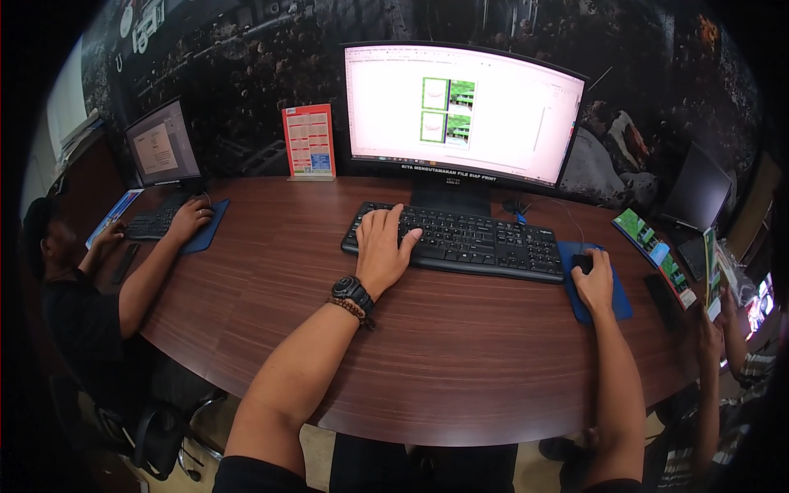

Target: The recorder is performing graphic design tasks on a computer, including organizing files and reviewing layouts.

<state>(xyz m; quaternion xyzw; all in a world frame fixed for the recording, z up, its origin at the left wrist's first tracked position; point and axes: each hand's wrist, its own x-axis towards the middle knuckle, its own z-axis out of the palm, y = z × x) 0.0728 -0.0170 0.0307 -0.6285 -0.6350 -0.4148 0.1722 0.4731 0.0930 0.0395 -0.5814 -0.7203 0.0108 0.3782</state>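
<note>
L hand point(383, 248), loosely spread, rests on kbd point(468, 246) beneath it, R hand point(597, 286) is curled gripping mouse point(583, 263), and monitor point(518, 123), fwd-right of L hand, shows two-row layout point(461, 126) already placed, remaining work undeterminable.

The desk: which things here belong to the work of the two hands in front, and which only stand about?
In use:
black keyboard, under the left hand
black mouse on blue pad, under the right hand
lit curved monitor, probably

Standing about, untouched by these hands:
red calendar
dark-screened monitor at right
</note>
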